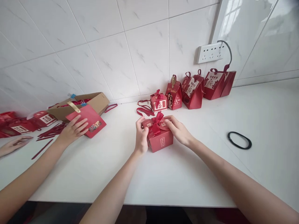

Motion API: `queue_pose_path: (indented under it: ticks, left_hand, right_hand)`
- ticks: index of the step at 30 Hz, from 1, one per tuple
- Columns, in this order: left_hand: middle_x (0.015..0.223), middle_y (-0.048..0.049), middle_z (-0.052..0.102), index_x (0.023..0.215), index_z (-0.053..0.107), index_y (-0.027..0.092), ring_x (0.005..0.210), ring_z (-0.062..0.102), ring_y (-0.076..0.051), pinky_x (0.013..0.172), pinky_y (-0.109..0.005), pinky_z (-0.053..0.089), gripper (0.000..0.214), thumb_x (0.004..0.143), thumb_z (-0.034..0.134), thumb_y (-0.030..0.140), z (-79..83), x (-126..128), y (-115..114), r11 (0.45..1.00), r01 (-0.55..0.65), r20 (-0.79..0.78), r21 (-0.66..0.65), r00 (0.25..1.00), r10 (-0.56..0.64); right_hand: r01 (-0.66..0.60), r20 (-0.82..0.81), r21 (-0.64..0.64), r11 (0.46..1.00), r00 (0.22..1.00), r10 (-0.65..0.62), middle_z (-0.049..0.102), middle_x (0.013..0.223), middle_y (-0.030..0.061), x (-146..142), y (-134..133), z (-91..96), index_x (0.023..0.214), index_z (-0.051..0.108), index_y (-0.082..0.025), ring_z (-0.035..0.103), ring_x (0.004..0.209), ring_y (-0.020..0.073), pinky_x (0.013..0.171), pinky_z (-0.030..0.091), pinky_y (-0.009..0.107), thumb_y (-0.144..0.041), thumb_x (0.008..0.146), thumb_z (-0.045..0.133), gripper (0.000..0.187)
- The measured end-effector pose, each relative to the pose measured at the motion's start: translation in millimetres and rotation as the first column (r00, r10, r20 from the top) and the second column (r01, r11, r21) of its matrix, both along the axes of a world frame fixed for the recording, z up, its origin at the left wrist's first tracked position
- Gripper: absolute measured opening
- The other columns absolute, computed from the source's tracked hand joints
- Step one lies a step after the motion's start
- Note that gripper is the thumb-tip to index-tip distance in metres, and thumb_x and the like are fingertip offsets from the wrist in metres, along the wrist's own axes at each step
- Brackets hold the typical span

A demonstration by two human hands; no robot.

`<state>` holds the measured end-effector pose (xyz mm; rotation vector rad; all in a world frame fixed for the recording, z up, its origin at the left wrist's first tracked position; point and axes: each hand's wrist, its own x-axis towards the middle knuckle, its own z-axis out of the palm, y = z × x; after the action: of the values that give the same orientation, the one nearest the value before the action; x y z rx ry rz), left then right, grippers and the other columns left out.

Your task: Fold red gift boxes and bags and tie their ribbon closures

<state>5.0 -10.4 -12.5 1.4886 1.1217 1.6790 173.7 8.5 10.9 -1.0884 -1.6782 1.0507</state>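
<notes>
A small red gift box (161, 140) with a red ribbon bow (157, 122) on top sits on the white counter (177, 177) in the middle of the view. My left hand (141, 136) grips the box's left side, fingers curled onto its top by the bow. My right hand (178, 130) holds the right side, fingertips on the lid near the ribbon.
Finished red gift boxes (159, 102) and red bags (193, 90) line the tiled wall. Another person's hand (72, 130) rests on a flat red card (87, 120) by a cardboard box (93, 102); their other hand (14, 144) lies far left. A black band (239, 140) lies right.
</notes>
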Motion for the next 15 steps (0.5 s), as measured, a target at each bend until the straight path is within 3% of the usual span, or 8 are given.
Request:
queue_pose_path:
  ticks: [4,7,11,15]
  left_hand:
    - [0.084,-0.0048,0.058,0.104,0.052,0.018,0.077,0.058,-0.017,0.070,-0.029,0.047,0.043,0.082,0.038,0.052,4.6,-6,4,0.995,-0.024,0.170,-0.099,0.985,0.040]
    - [0.081,-0.0046,0.059,0.096,0.057,0.016,0.071,0.057,-0.015,0.062,-0.025,0.045,0.036,0.080,0.043,0.045,8.7,-12,10,0.983,-0.053,0.183,-0.176,0.979,0.086]
    - [0.113,-0.0077,0.060,0.103,0.061,0.018,0.098,0.057,-0.020,0.077,-0.028,0.046,0.039,0.081,0.042,0.044,17.5,-18,11,0.980,-0.058,0.038,-0.190,0.997,0.066]
    - [0.117,-0.0073,0.062,0.105,0.063,0.018,0.113,0.052,-0.023,0.094,-0.032,0.040,0.039,0.082,0.045,0.045,29.5,-17,4,0.982,0.039,-0.126,-0.183,0.990,-0.063]
  right_hand:
    - [0.072,0.086,0.000,0.997,0.994,-0.072,0.065,0.089,0.0048,7,6,0.1,0.081,0.058,-0.018,0.057,0.086,0.0205,0.078,0.041,0.031,-0.055,0.089,0.032,0.045]
    - [0.162,0.060,0.043,0.986,0.985,-0.164,0.064,0.086,0.0062,12,10,1.4,0.079,0.058,-0.017,0.057,0.083,0.0203,0.074,0.041,0.030,-0.060,0.087,0.033,0.051]
    - [0.186,0.065,0.062,0.981,0.980,-0.190,0.050,0.057,0.0007,20,4,15.6,0.065,0.054,-0.018,0.047,0.055,0.0139,0.054,0.036,0.026,-0.068,0.083,0.032,0.057]
    - [-0.050,0.139,-0.073,0.996,0.988,0.059,0.036,0.035,-0.0030,24,-14,34.6,0.045,0.049,-0.018,0.034,0.037,0.0093,0.046,0.032,0.026,-0.071,0.080,0.036,0.065]
